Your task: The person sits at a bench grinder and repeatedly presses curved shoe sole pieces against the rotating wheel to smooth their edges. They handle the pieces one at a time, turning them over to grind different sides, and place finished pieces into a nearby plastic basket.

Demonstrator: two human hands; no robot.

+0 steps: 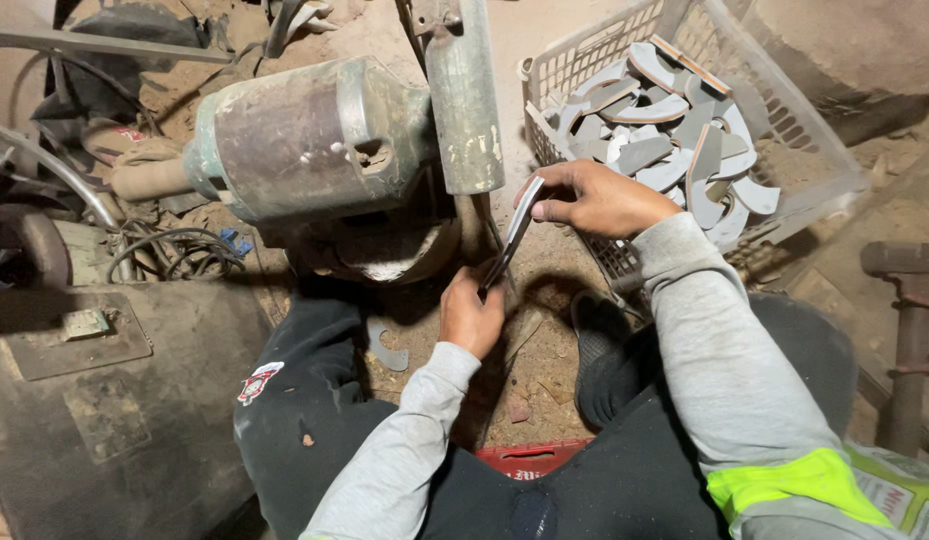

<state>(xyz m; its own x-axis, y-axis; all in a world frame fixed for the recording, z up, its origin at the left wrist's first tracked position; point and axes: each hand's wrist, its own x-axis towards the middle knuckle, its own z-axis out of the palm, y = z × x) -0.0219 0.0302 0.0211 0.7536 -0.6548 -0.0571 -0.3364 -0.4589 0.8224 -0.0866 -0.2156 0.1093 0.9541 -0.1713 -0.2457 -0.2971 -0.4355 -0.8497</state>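
A curved grey metal blade [514, 232] is held edge-on between both hands. My right hand [596, 198] pinches its upper end beside the white basket. My left hand [469, 315] grips its lower end, just below the round wheel [389, 262] of a worn motor-driven grinder [304, 135]. A grey upright metal bar [462, 95] stands right behind the blade. I sit low with legs in black trousers on either side of the dirt floor.
A white plastic basket [814, 150] at upper right holds several similar curved blades [674, 140]. One blade [384, 350] lies on the dirt near my left knee. A dark metal plate [104, 390] is at left, cables [174, 250] beside it, a red crate edge [529, 458] under me.
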